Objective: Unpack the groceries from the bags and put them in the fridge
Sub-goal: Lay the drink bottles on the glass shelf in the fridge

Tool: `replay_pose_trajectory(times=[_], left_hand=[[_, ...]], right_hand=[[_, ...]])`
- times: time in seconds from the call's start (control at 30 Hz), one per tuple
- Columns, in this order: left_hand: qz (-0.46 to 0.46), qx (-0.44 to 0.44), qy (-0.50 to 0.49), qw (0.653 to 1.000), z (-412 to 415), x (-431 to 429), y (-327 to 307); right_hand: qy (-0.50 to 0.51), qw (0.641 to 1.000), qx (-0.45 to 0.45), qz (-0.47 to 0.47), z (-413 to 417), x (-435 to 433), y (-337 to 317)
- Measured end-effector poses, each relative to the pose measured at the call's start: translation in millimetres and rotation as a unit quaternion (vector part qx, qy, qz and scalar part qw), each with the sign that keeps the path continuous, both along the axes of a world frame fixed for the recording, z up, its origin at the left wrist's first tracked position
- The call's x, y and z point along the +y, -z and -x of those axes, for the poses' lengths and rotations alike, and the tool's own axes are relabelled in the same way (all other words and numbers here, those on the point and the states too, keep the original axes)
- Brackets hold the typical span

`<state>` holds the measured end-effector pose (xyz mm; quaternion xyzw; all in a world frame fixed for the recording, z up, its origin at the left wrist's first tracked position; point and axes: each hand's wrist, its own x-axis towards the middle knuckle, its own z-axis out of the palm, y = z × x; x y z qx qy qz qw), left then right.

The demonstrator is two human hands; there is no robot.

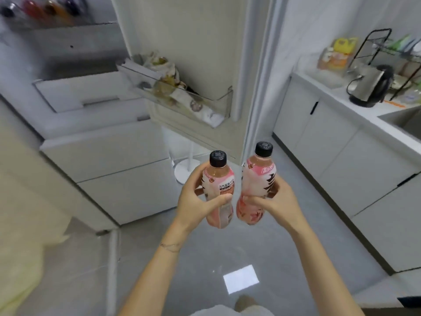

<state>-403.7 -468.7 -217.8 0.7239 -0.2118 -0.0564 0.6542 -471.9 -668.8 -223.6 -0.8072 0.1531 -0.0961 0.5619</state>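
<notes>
Head view: person stands facing the open fridge (pixel 95 142), a pink drink bottle in each hand. Left hand (pixel 193 201) is wrapped round the left bottle (pixel 219 176) at mid-body, thumb across the label. Right hand (pixel 276 201) is clenched round the right bottle (pixel 256 179) the same way. Both bottles are upright, black caps on, held low at 6 o'clock, near each other, not yet in the fridge.

Risks, as I judge them:
- Both hands are full, so no free hand to shift anything; forcing a bottle in could tip it or knock packets out.
- Door bin (pixel 219 106) at 12 o'clock already holds crumpled packets (pixel 168 83) over most of its length; only its right end looks free, probably tight for two bottles.
- Bottles sit close together and could clack when moved through at once.
- Labels look smooth, so a one-hand grip could slip during the reach up.

Around:
- fridge door (pixel 198 30) stands open at 12 o'clock.
- white drawer (pixel 79 92) at 10 o'clock, shut.
- blurred shelf bottles (pixel 43 8) at 11 o'clock.
- white stand base (pixel 183 171) on the floor just behind the left bottle.
- Counter (pixel 337 96) at 2 o'clock carries a kettle (pixel 369 85), dish rack (pixel 376 42) and yellow packet (pixel 339 53).
- sink (pixel 405 122) at 3 o'clock.

No grocery bags in view.
</notes>
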Motion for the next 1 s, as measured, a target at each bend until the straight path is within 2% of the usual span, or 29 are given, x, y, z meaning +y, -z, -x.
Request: replay_pose_trajectory(times=[0.4,0.77,1.0], left_hand=[[0.008,0.007,-0.177,0.984,-58.3,156.5,-17.1],[-0.004,-0.023,-0.281,0.96,-165.9,223.0,-40.9],[-0.006,-0.035,-0.318,0.947,-244.9,251.2,-62.4]], right_hand=[[-0.177,0.984,-0.005,0.011,-117.7,140.0,-24.2],[-0.269,0.963,-0.037,0.006,-254.2,211.4,-41.0],[-0.285,0.956,-0.076,-0.002,-347.8,244.7,-65.8]])
